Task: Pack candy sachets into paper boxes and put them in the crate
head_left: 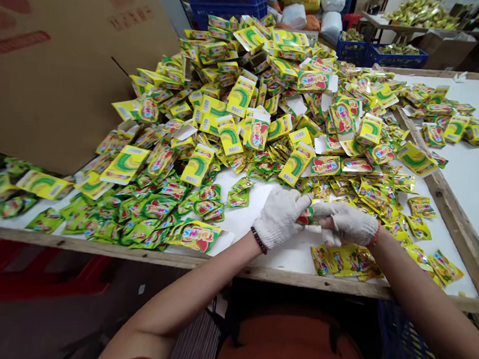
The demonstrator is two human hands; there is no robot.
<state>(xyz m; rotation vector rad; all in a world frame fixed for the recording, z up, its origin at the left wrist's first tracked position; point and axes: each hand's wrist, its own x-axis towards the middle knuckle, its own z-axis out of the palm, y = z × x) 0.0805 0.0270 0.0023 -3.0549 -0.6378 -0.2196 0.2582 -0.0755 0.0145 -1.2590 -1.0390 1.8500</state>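
Packet (305,214), count one, green and red, partly hidden, is showing between two gloved hands over the white table (239,223). Left hand (280,218) is curling nearly closed, gripping it. Right hand (345,222) is bending its fingers beside it; whether they are gripping, I cannot tell. One bracelet (259,240) is circling the left wrist. Uncountable small boxes (241,96) are lying heaped beyond.

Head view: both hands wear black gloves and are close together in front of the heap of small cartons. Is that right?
Not quite: the gloves are white, as the head view shows. The left hand and right hand are indeed close together in front of the heap of small cartons.
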